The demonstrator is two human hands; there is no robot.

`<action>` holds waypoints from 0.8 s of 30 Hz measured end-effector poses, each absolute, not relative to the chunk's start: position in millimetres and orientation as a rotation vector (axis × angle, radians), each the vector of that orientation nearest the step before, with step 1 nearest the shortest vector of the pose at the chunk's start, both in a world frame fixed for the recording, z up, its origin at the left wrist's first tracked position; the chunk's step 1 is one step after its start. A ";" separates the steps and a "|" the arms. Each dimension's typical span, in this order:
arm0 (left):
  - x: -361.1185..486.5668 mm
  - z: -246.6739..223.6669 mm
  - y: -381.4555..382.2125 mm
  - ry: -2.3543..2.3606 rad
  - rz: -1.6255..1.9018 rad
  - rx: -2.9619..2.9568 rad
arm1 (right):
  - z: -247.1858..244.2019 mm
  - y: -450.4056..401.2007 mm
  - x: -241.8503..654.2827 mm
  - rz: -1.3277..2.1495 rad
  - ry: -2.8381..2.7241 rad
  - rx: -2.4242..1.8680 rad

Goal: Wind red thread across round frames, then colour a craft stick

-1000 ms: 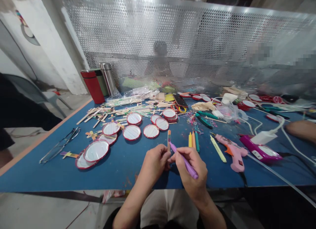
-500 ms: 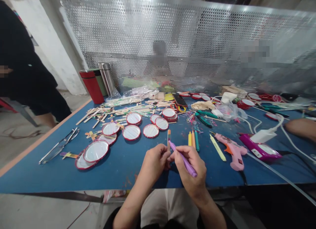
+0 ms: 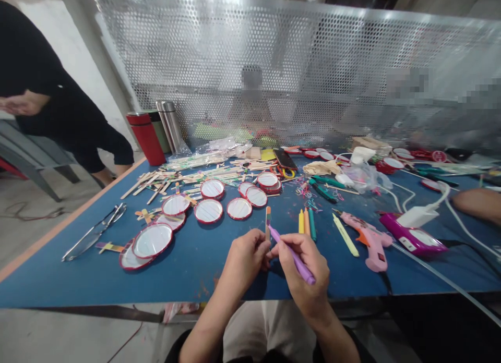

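Observation:
My left hand (image 3: 247,252) is closed on a thin wooden craft stick (image 3: 268,217), held upright, its top end coloured orange with a dark band below. A purple marker (image 3: 296,261) is gripped in my right hand (image 3: 307,271), its tip at the stick just below the coloured bands. The stick's lower part is hidden behind my fingers. Right of my hands lie a yellow marker (image 3: 301,221), an orange marker (image 3: 307,223), a teal marker (image 3: 312,225) and a pale yellow highlighter (image 3: 346,236). Round red-rimmed discs (image 3: 208,210) lie to the left.
A pink glue gun (image 3: 370,241) and a purple power strip (image 3: 410,233) with cables are at the right. Eyeglasses (image 3: 96,231) lie at the left. Loose craft sticks (image 3: 156,184) and bottles (image 3: 146,138) stand or lie farther back. Another person (image 3: 50,86) stands beyond the left edge.
The person at the left has shifted to the right, with hands now showing. My hands and the stick stay nearly in place; the marker tip has moved slightly.

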State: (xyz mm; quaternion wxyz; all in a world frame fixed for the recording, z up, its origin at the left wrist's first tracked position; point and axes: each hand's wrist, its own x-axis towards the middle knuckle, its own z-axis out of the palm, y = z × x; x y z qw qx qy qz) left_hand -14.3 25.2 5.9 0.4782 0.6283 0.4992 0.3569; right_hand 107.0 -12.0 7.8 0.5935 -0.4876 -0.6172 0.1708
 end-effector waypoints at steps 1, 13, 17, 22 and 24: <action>-14.5 5.8 25.3 1.211 0.875 1.531 | 8.2 -11.8 106.9 0.392 -1.442 -1.133; -14.9 4.5 25.2 1.194 0.888 1.529 | 7.6 -10.3 106.4 0.379 -1.470 -1.145; -15.0 5.0 25.0 1.194 0.883 1.540 | 5.9 -10.1 106.6 0.401 -1.467 -1.141; -15.2 4.7 24.7 1.200 0.878 1.538 | 5.3 -9.7 106.4 0.389 -1.461 -1.133; -14.9 4.8 24.7 1.207 0.872 1.529 | 5.5 -10.1 106.7 0.386 -1.448 -1.144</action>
